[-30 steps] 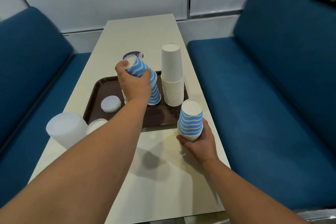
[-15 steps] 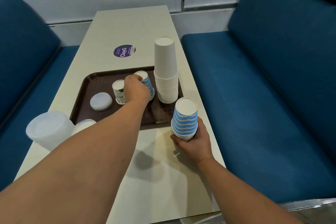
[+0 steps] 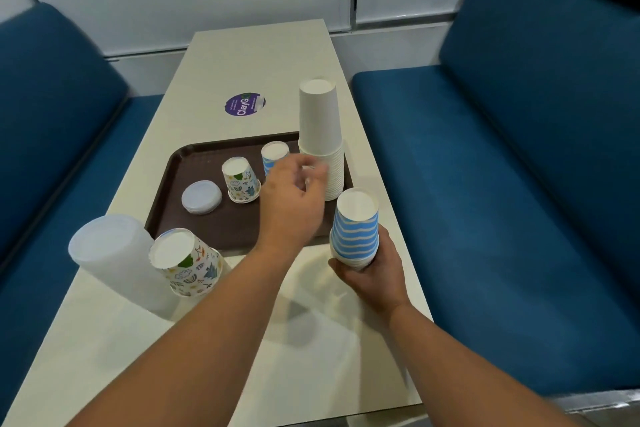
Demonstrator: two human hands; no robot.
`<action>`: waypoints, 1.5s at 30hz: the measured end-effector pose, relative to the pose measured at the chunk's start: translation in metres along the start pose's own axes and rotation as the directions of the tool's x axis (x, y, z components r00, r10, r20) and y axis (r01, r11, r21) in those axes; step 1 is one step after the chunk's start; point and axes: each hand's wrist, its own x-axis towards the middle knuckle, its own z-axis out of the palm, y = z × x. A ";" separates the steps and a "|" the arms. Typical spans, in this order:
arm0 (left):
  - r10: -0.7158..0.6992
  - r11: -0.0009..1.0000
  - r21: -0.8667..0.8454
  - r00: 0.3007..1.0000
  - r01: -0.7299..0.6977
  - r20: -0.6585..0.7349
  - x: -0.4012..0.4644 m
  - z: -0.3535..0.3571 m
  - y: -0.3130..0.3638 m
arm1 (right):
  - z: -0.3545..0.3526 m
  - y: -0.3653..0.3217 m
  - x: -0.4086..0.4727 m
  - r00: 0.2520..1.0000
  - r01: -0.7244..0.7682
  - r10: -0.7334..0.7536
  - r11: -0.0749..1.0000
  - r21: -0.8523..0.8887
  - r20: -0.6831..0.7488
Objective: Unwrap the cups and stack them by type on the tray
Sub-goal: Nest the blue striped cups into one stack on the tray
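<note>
A brown tray (image 3: 173, 173) lies mid-table. On it stand a tall stack of white cups (image 3: 320, 128), a blue-striped cup (image 3: 273, 158) upside down, a patterned cup (image 3: 240, 182) and a small pile of clear lids (image 3: 201, 197). My left hand (image 3: 294, 198) hovers over the tray just in front of the striped cup, fingers loosely spread and blurred, holding nothing. My right hand (image 3: 372, 267) grips a stack of blue-striped cups (image 3: 355, 224) from below, at the tray's near right corner.
Near the table's left edge, off the tray, a frosted stack of plastic cups (image 3: 110, 253) lies tilted beside a stack of patterned cups (image 3: 187, 262). A purple sticker (image 3: 244, 104) marks the table beyond the tray. Blue benches flank the table on both sides.
My left hand set the blue-striped cup down on the tray, let go of it and drew back toward the right. My right hand kept holding its striped stack in place.
</note>
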 end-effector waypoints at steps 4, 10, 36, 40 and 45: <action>0.050 0.947 0.227 0.802 -0.228 0.595 -0.006 -0.020 0.038 | -0.001 -0.003 -0.002 1.000 -0.005 0.005 1.000 0.031 0.011; 0.059 0.715 0.360 0.565 -0.600 0.823 0.014 -0.021 0.054 | -0.004 -0.009 -0.004 1.000 0.000 -0.002 0.998 0.059 0.031; 0.000 0.860 0.492 0.965 -0.134 0.261 0.144 -0.099 0.017 | -0.002 -0.007 -0.003 0.997 -0.057 0.055 0.998 0.033 0.053; 0.019 0.782 0.581 0.939 -0.227 0.342 0.156 -0.078 -0.002 | 0.000 -0.008 -0.002 0.998 -0.062 0.062 0.998 0.015 0.034; -0.057 0.741 0.619 0.894 -0.260 0.444 0.159 -0.056 -0.026 | 0.002 -0.005 -0.001 0.997 -0.070 0.070 0.998 0.004 0.031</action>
